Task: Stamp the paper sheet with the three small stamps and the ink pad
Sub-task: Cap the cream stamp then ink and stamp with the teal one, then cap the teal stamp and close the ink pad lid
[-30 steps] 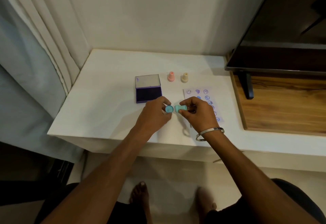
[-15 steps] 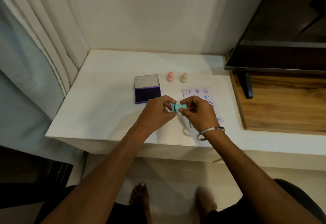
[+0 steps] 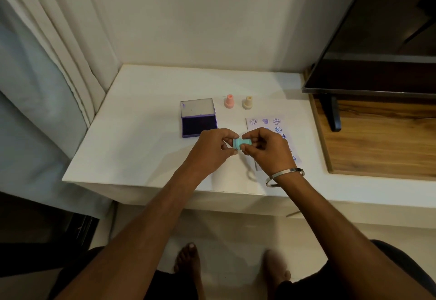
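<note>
A teal stamp point(image 3: 240, 144) lies sideways in the air between both hands, just above the table's front half. My left hand point(image 3: 212, 148) pinches its wide capped end, and my right hand point(image 3: 269, 151) pinches its narrow handle end. The ink pad point(image 3: 199, 125) sits open with its lid point(image 3: 197, 107) flipped back, just beyond my left hand. A pink stamp point(image 3: 229, 101) and a yellow stamp point(image 3: 248, 102) stand upright behind it. The paper sheet point(image 3: 259, 122) carries several blue prints and is partly hidden under my right hand.
The white table point(image 3: 141, 122) ends at a front edge near my wrists. A television point(image 3: 377, 40) on a dark foot point(image 3: 332, 115) stands on a wooden top point(image 3: 382, 143) to the right. Curtains point(image 3: 47, 63) hang on the left.
One second ago my left hand held a blue cap apart from the teal stamp. The hands came together, and the cap now sits on the stamp's end.
</note>
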